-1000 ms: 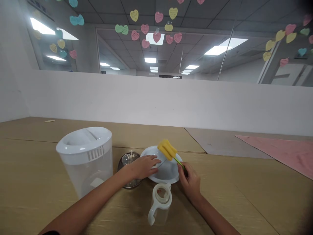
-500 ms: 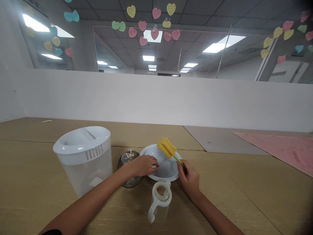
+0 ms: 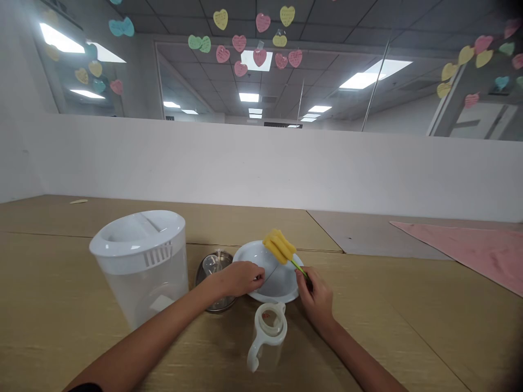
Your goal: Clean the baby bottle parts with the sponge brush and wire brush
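Observation:
My right hand (image 3: 316,296) grips the green handle of a yellow sponge brush (image 3: 280,246), whose head is tilted up over the right part of a white bowl (image 3: 281,286). Over the bowl's left side is my left hand (image 3: 244,276), fingers curled together; what they hold, if anything, is too small to make out. Under my left wrist, a round metal dish (image 3: 201,274) holds clear pieces, partly hidden. A clear bottle with a white handled collar (image 3: 271,326) stands in front of the bowl, between my forearms.
A large translucent container with a white lid (image 3: 139,234) stands at the left, beside my left forearm. Pink cloth (image 3: 469,245) lies at the far right. A low white wall (image 3: 261,163) borders the table's back.
The fingers of my left hand have curled in more over the bowl. My right hand and the brush have hardly moved.

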`<act>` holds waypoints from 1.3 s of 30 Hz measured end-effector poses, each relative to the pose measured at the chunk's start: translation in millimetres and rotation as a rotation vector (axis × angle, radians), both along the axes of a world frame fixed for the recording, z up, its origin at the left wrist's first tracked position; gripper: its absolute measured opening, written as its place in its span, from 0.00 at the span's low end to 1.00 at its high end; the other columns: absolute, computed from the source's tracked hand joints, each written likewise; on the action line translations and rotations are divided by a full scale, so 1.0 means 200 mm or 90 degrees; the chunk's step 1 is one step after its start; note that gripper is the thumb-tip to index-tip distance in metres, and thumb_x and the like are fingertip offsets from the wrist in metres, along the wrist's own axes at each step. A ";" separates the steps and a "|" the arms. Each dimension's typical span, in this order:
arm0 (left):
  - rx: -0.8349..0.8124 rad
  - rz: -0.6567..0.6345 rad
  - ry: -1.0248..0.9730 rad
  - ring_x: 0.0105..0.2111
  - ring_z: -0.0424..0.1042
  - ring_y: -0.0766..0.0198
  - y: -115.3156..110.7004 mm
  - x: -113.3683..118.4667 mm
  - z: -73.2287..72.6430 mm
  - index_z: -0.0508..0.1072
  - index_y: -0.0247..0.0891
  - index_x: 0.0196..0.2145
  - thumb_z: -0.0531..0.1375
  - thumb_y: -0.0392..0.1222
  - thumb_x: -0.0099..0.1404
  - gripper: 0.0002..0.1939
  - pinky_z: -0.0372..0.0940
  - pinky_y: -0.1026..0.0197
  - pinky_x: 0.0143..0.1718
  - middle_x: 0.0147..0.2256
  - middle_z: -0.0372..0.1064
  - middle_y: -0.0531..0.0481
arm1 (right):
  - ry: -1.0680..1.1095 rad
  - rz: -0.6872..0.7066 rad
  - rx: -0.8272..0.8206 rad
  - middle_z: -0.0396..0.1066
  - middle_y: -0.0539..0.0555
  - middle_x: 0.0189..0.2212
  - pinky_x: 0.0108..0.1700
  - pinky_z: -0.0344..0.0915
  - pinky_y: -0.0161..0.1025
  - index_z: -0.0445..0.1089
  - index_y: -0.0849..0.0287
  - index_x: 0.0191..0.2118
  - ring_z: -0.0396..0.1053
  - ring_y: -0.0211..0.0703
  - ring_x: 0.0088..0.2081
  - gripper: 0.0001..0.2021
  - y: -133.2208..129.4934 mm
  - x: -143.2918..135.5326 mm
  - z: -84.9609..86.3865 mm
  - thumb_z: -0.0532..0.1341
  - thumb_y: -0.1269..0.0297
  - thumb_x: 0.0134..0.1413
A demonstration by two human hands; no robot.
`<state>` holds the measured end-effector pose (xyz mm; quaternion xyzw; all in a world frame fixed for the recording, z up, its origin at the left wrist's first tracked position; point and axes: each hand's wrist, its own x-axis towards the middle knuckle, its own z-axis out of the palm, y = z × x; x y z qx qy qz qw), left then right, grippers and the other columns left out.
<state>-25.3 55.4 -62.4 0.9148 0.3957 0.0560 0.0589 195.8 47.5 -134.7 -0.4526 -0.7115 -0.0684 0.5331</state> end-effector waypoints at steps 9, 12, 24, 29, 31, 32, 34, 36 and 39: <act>0.018 0.035 -0.016 0.33 0.69 0.60 0.01 0.01 0.00 0.70 0.35 0.31 0.55 0.45 0.62 0.10 0.60 0.62 0.32 0.33 0.71 0.48 | 0.002 0.006 -0.009 0.64 0.49 0.21 0.25 0.55 0.32 0.68 0.61 0.32 0.60 0.34 0.21 0.14 0.00 0.00 0.00 0.51 0.59 0.60; 0.028 0.050 -0.002 0.32 0.69 0.59 0.01 0.01 0.01 0.70 0.34 0.29 0.56 0.49 0.61 0.14 0.59 0.62 0.31 0.33 0.70 0.47 | -0.002 0.005 -0.004 0.65 0.49 0.22 0.25 0.56 0.32 0.68 0.61 0.33 0.60 0.34 0.22 0.13 0.00 0.00 0.00 0.51 0.59 0.60; 0.079 0.083 0.061 0.33 0.70 0.54 -0.02 0.01 0.06 0.72 0.31 0.30 0.55 0.49 0.64 0.16 0.62 0.58 0.33 0.35 0.70 0.41 | -0.009 0.004 -0.002 0.64 0.49 0.22 0.25 0.55 0.31 0.68 0.62 0.33 0.60 0.33 0.21 0.13 0.00 0.01 0.00 0.51 0.60 0.61; 0.133 0.091 0.015 0.35 0.69 0.56 0.00 0.00 0.06 0.71 0.33 0.34 0.54 0.49 0.65 0.15 0.63 0.58 0.37 0.38 0.68 0.41 | -0.011 0.009 -0.002 0.65 0.50 0.22 0.26 0.56 0.31 0.68 0.61 0.32 0.61 0.33 0.22 0.13 0.00 0.01 0.01 0.51 0.60 0.61; 0.122 0.073 -0.011 0.35 0.69 0.57 0.01 0.00 0.04 0.71 0.33 0.34 0.55 0.47 0.63 0.13 0.63 0.59 0.36 0.37 0.68 0.43 | -0.012 0.009 -0.003 0.65 0.49 0.22 0.26 0.56 0.31 0.68 0.61 0.32 0.60 0.34 0.22 0.13 0.00 0.00 0.01 0.51 0.60 0.61; 0.109 0.062 -0.017 0.34 0.69 0.58 0.01 0.00 0.03 0.71 0.34 0.34 0.56 0.46 0.63 0.11 0.63 0.59 0.36 0.37 0.68 0.44 | -0.012 0.009 -0.002 0.64 0.49 0.22 0.25 0.56 0.31 0.68 0.61 0.32 0.60 0.34 0.22 0.13 0.00 0.00 0.01 0.51 0.61 0.61; 0.087 0.044 -0.021 0.34 0.69 0.59 0.01 0.01 0.01 0.71 0.35 0.34 0.57 0.43 0.62 0.08 0.63 0.60 0.36 0.36 0.69 0.46 | -0.012 0.010 0.000 0.64 0.49 0.22 0.26 0.55 0.31 0.67 0.61 0.32 0.60 0.33 0.22 0.13 0.00 0.00 0.02 0.51 0.61 0.61; 0.072 0.032 -0.030 0.35 0.70 0.59 0.00 0.01 0.00 0.71 0.35 0.36 0.57 0.41 0.62 0.07 0.63 0.60 0.37 0.37 0.69 0.47 | -0.016 0.013 0.006 0.64 0.49 0.22 0.26 0.55 0.31 0.67 0.62 0.32 0.60 0.33 0.22 0.12 0.00 0.00 0.02 0.51 0.61 0.61; 0.046 0.014 -0.053 0.38 0.69 0.58 0.00 0.00 0.01 0.70 0.36 0.41 0.55 0.39 0.62 0.10 0.63 0.60 0.40 0.40 0.69 0.46 | -0.017 0.013 0.005 0.64 0.49 0.22 0.26 0.55 0.31 0.67 0.62 0.33 0.59 0.33 0.22 0.12 0.00 0.01 0.01 0.51 0.62 0.61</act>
